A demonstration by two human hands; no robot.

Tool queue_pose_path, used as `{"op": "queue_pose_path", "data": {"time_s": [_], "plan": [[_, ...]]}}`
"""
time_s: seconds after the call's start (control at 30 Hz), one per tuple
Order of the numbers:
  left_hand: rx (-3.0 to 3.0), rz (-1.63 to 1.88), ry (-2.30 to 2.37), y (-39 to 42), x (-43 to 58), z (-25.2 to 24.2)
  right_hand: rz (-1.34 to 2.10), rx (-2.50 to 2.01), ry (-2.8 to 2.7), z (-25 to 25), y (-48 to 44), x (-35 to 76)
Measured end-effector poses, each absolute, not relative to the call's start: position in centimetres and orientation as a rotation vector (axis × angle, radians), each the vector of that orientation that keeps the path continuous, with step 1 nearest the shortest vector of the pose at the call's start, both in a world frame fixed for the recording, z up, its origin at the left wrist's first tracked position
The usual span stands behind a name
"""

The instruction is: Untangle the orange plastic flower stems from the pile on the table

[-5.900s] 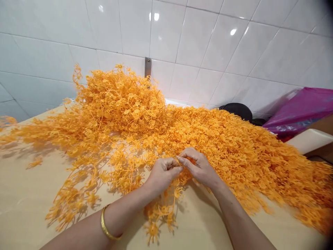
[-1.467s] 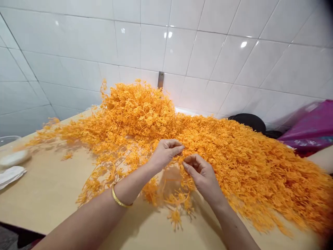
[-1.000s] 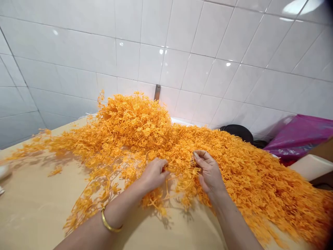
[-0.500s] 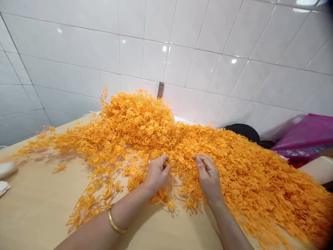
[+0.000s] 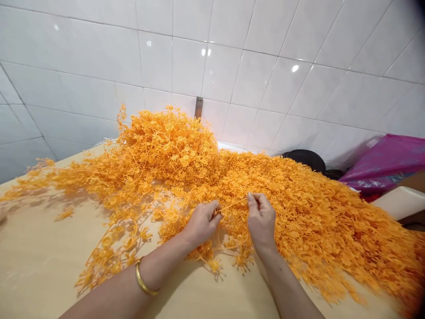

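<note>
A large heap of orange plastic flower sprigs (image 5: 172,146) with thin stems and small spiky blossoms covers much of the table. At its near edge, my left hand (image 5: 203,222) is closed in a pinch, thumb against fingers, on an orange plastic stem (image 5: 234,204). That stem stretches across to my right hand (image 5: 261,219), whose thumb and forefinger pinch it too. Loose sprigs hang down between and below both hands. The stem's parts inside my fingers are hidden. A gold bangle (image 5: 142,278) circles my left forearm.
The light wooden table (image 5: 40,257) carries the heap, with one loose sprig (image 5: 65,214) at left. A white tiled wall (image 5: 186,62) rises behind, with a metal bracket (image 5: 198,107). At right are black round objects (image 5: 305,159), a purple bag (image 5: 388,161) and a cream-coloured block (image 5: 403,201).
My hands now hold a stem drawn straight between them. My right hand has moved slightly left and up, and the camera view has shifted a little.
</note>
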State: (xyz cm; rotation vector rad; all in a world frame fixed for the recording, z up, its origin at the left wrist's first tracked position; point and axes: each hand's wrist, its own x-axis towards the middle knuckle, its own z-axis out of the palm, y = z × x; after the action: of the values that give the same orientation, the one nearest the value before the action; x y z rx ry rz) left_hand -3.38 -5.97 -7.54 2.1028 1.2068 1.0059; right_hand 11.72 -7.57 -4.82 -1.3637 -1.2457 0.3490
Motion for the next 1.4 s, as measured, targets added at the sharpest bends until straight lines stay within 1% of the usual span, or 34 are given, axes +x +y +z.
{"op": "queue_pose_path", "data": {"time_s": [0.13,0.2,0.3,0.43,0.63,0.8,0.93,1.03,1.17,1.3,1.4], "plan": [[1.928,1.091,1.224,-5.3,-3.8,-7.9,0.258,-1.233,-0.811,-3.6,-6.8,14.7],[1.792,1.169,1.238,-4.9,-4.1,-7.9,0.267,-1.16,-0.748,-3.4,-6.6,15.4],[1.722,1.237,1.225,-4.8,-4.2,-7.8,0.423,-1.168,-1.034,-3.6,-7.1,14.1],[1.716,1.243,1.171,-5.1,-3.9,-7.9,0.583,-1.245,-1.483,-4.1,-8.1,10.9],[1.831,1.194,1.075,-5.6,-3.6,-8.3,0.677,-1.272,-1.736,-5.4,-7.6,9.7],[1.828,1.113,1.121,-5.7,-3.5,-7.8,0.497,-1.26,-1.477,-5.1,-7.5,10.3],[1.932,1.038,1.037,-5.7,-3.2,-7.4,0.381,-1.299,-1.294,-4.8,-7.5,11.0],[1.985,1.048,1.022,-5.8,-3.1,-7.5,0.294,-1.272,-1.149,-4.2,-7.1,12.7],[1.919,1.158,1.135,-5.8,-3.5,-7.8,0.08,-1.173,-0.783,-3.3,-6.4,15.8],[1.779,1.22,1.101,-5.9,-3.7,-7.4,0.1,-1.405,-1.024,-3.4,-6.7,16.4],[1.683,1.243,1.05,-6.0,-3.8,-6.8,-0.109,-1.533,-1.221,-3.5,-7.1,15.8]]}}
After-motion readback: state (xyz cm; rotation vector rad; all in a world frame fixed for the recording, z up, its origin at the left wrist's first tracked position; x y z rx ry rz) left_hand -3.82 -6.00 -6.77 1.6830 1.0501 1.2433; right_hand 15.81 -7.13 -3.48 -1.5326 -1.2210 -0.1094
